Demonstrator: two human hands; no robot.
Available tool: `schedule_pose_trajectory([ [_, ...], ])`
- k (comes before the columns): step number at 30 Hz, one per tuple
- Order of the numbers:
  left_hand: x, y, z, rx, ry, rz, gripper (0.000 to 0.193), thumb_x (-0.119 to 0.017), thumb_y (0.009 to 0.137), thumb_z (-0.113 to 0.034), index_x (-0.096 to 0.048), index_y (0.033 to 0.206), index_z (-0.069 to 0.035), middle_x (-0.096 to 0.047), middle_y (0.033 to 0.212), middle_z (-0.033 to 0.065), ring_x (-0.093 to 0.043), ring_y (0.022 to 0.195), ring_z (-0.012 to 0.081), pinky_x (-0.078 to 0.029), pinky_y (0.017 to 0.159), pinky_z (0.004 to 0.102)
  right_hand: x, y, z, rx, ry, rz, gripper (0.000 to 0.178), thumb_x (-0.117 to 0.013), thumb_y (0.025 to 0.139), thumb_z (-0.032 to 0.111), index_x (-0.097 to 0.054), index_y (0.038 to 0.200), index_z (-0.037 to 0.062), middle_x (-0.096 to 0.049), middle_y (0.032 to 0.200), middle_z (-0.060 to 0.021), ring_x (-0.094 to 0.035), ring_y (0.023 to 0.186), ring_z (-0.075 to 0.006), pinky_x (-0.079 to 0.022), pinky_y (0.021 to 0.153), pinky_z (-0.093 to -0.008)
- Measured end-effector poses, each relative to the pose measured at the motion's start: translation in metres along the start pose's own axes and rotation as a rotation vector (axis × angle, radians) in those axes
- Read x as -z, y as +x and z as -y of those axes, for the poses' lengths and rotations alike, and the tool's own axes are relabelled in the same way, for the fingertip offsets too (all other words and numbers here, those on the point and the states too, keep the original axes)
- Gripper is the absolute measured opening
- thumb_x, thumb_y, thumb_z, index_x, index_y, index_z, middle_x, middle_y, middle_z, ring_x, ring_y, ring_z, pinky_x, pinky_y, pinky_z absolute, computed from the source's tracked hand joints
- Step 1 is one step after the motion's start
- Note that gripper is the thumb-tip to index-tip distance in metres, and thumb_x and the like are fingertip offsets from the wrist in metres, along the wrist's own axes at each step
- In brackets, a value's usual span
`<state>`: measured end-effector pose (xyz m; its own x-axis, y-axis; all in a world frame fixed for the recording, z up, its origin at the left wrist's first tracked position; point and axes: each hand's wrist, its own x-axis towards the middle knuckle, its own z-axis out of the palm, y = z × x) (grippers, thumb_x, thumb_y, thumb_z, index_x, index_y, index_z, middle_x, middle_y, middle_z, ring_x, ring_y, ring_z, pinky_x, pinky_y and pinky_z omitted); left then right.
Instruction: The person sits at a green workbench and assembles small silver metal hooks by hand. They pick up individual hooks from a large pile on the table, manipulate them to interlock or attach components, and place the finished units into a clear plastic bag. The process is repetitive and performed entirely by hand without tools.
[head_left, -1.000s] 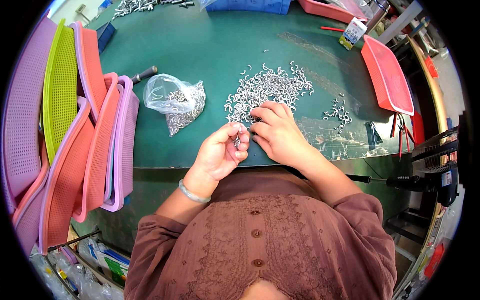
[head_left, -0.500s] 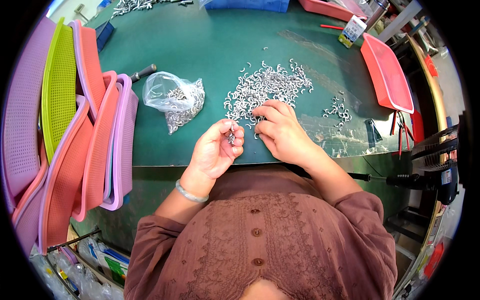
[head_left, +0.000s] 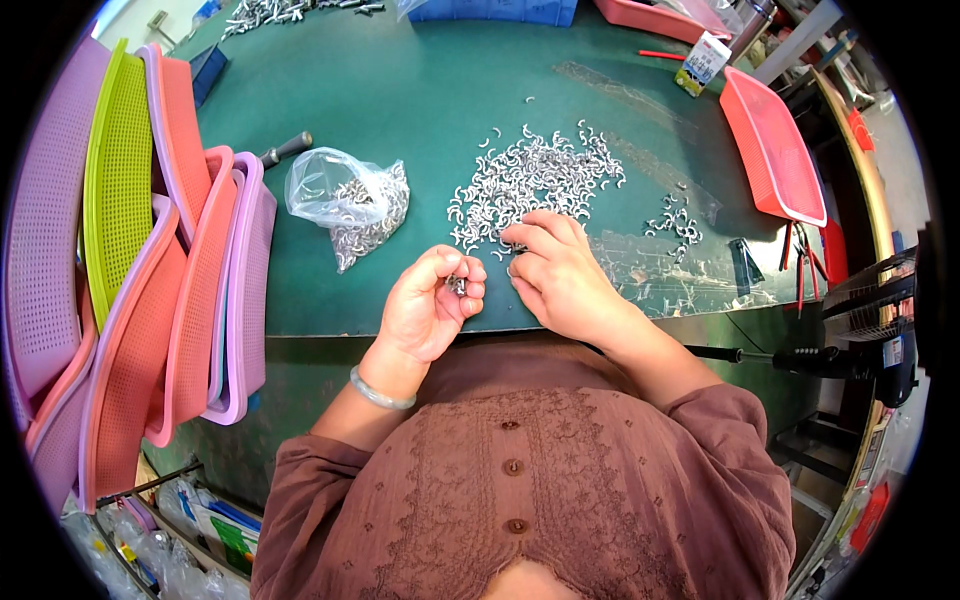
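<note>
A green tabletop (head_left: 430,110) spreads across the room. The left grip (head_left: 428,305) is curled round a few metal pieces (head_left: 457,286), too bunched to count; the right grip (head_left: 555,270) bends down, whether pinching anything I can't tell. Just ahead of the right grip, which is the nearer, lies one big pile (head_left: 540,170) of curved bits, past counting, its longer spread slanting away rightward. Left of both grips sits one clear bag (head_left: 375,215), part-filled; rightward, one small cluster (head_left: 678,228).
</note>
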<state>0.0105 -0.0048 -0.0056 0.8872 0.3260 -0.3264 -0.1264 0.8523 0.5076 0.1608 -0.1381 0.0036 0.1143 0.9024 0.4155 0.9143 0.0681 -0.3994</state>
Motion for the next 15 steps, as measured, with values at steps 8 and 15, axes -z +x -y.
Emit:
schedule_pose_trajectory([
  [8, -0.009, -0.003, 0.001, 0.036, 0.098, -0.119, 0.007, -0.053, 0.088, -0.011, -0.053, 0.09, -0.005, -0.055, 0.082, 0.008, -0.051, 0.068, 0.0142, -0.043, 0.055, 0.0229, 0.001, 0.0, 0.001, -0.005, -0.002, -0.022, 0.01, -0.067, 0.068, 0.005, -0.062, 0.076, 0.0029, -0.056, 0.112, -0.0083, -0.047, 0.111, -0.0306, -0.037, 0.093, -0.0441],
  [15, -0.021, -0.006, 0.003, 0.059, 0.256, -0.175, 0.017, -0.053, 0.09, -0.013, -0.053, 0.103, -0.003, -0.056, 0.081, 0.006, -0.05, 0.066, 0.0123, -0.042, 0.054, 0.0226, -0.003, 0.004, 0.001, 0.029, 0.029, -0.107, 0.01, -0.066, 0.068, 0.003, -0.06, 0.076, 0.0034, -0.057, 0.111, -0.0079, -0.047, 0.11, -0.0308, -0.037, 0.091, -0.0439],
])
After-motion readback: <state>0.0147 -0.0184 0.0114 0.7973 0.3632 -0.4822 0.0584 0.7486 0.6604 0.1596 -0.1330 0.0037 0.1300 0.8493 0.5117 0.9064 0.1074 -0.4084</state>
